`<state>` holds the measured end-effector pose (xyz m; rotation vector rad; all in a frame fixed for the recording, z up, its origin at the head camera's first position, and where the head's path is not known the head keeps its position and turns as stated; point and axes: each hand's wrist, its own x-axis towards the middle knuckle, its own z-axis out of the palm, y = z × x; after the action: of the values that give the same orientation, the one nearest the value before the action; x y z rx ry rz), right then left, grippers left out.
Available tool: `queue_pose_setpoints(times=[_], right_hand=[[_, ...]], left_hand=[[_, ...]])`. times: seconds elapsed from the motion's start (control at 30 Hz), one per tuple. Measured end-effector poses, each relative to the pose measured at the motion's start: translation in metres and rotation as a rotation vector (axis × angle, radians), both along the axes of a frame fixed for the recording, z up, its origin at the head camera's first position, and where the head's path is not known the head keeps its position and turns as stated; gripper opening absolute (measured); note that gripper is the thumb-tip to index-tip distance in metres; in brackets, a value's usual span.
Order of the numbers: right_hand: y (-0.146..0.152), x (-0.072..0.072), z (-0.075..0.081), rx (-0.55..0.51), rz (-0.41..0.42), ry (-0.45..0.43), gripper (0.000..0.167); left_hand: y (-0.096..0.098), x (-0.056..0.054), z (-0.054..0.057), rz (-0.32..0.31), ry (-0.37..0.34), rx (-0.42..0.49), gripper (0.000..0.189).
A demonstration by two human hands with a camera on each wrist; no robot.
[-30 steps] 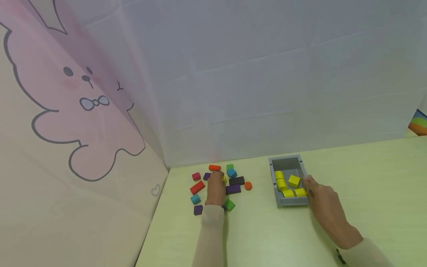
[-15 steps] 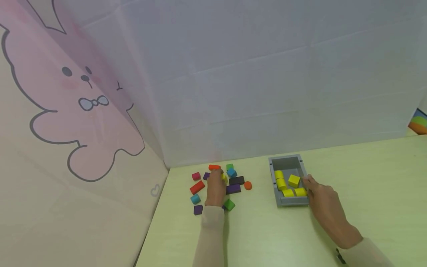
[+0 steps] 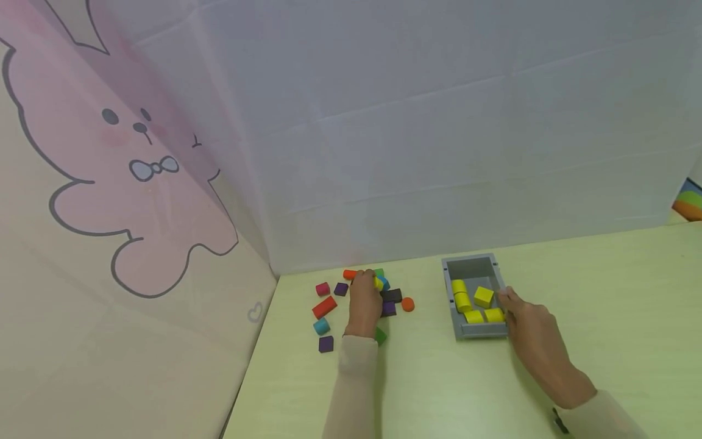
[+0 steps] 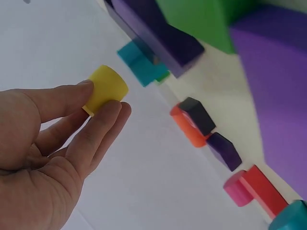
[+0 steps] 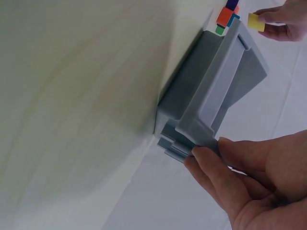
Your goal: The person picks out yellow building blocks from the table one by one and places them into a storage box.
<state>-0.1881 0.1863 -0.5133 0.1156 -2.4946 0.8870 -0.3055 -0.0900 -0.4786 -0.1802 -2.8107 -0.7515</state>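
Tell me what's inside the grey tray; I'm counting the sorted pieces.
Five yellow blocks lie in the grey tray, toward its near end; the far end is bare. The right hand holds its right rim, so anything hidden behind that wall cannot be seen.

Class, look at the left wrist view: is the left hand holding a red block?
No, the left hand pinches a yellow cylinder between thumb and fingers; the red block lies on the table.

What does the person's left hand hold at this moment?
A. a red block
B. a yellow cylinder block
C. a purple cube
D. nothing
B: in the left wrist view the left hand pinches a yellow cylinder block between thumb and fingers, lifted above the loose coloured blocks.
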Motion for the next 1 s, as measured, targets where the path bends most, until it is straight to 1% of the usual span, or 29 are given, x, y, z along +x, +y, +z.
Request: queue_pose_setpoints(times=[0.13, 0.23, 0.37, 0.47, 0.63, 0.83, 0.9, 1.0], right_hand=[[-0.002, 0.003, 0.0, -0.005, 0.002, 0.001, 0.033], [-0.003, 0.004, 0.0, -0.003, -0.003, 0.005, 0.033], [-0.005, 0.007, 0.0, 0.003, -0.015, 0.018, 0.031], [-0.007, 0.009, 0.0, 0.004, -0.017, 0.046, 0.032], [-0.008, 0.009, -0.001, 0.007, -0.021, 0.069, 0.033], [-0.008, 0.01, 0.001, -0.021, -0.021, -0.006, 0.032], [-0.008, 0.01, 0.002, -0.026, -0.018, -0.028, 0.032], [-0.008, 0.01, 0.002, -0.02, -0.015, -0.028, 0.033]], left_hand=[[0.011, 0.003, 0.003, -0.031, -0.005, 0.007, 0.028], [0.02, 0.005, 0.004, -0.049, -0.034, 0.028, 0.031], [0.033, 0.009, 0.005, -0.067, -0.095, 0.048, 0.032], [0.041, 0.012, 0.007, -0.084, -0.111, 0.042, 0.032], [0.051, 0.014, 0.01, -0.109, -0.07, -0.01, 0.03], [0.062, 0.018, 0.013, -0.152, -0.01, -0.02, 0.029], [0.066, 0.02, 0.014, -0.165, -0.009, -0.013, 0.029], [0.073, 0.021, 0.016, -0.18, -0.015, -0.008, 0.028]])
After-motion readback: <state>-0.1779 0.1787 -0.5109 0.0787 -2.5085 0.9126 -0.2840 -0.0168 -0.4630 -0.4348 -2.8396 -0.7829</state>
